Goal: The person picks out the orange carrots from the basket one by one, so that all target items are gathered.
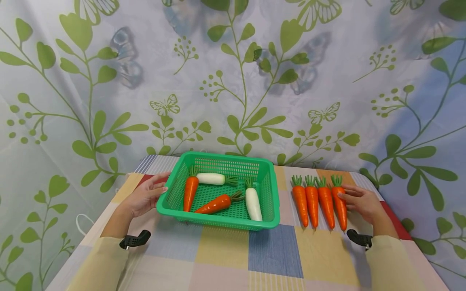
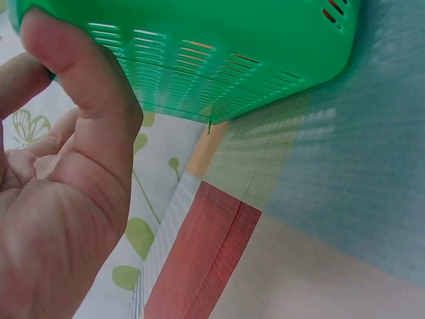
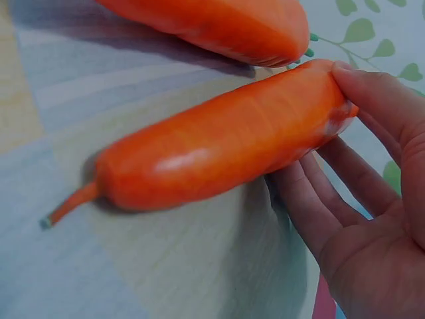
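Note:
My left hand point(image 1: 148, 195) grips the left rim of a green plastic basket point(image 1: 218, 223); in the left wrist view the thumb point(image 2: 93, 80) lies against its edge. Inside are two carrots, one upright along the left side point(image 1: 191, 190) and one slanted at the front point(image 1: 214, 204), plus a white radish lying at the back point(image 1: 210, 178) and another at the right point(image 1: 253, 202). Away to the right, my right hand point(image 1: 362, 202) holds the rightmost carrot point(image 1: 340, 206) of a row, thumb on top near the leafy end and fingers along its side, as the right wrist view shows.
Left of the held carrot lie three more carrots, including the outermost one point(image 1: 300, 204), side by side with tips toward me. A patchwork cloth point(image 1: 225, 258) covers the table. Behind it hangs a leaf-patterned curtain point(image 1: 233, 81). A white cord point(image 1: 81, 220) shows at the left edge.

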{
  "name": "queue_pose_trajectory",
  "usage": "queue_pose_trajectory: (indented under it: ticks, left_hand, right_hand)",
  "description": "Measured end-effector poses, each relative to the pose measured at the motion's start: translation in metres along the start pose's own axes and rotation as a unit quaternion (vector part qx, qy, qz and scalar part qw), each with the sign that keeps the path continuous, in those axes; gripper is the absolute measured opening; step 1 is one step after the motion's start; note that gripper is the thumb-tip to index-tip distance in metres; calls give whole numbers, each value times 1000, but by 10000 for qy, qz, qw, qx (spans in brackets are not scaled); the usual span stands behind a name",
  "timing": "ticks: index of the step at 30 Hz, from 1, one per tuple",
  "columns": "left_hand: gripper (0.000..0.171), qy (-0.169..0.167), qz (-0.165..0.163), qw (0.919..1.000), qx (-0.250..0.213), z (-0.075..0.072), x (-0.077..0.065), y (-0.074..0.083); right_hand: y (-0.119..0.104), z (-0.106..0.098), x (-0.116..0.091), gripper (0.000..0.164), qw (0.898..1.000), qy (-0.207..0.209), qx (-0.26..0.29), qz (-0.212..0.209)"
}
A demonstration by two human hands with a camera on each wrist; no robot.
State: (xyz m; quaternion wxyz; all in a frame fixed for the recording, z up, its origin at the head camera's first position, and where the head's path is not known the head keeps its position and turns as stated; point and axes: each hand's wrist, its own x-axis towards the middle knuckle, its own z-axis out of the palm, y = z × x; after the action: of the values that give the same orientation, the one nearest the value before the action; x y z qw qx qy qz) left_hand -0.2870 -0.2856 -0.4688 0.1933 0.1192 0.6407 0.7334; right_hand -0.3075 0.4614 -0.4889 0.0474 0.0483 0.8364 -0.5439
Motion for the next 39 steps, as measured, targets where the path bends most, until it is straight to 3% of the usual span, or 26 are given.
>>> queue_pose_trajectory:
  ticks: [7,31,39]
  left_hand:
    - [65,-41,32,10000,7,1,0,1]
    - [66,-39,32,10000,-24,0,0,1]
    - [66,-2,5,10000,27,0,1,0]
  right_hand:
    - [-1,-1,3,78,9996,-151,-220,-114]
    - [-12,2,4,82,9960,-129,-863,194]
    - [-9,2,5,80,9986,-115,-517,74]
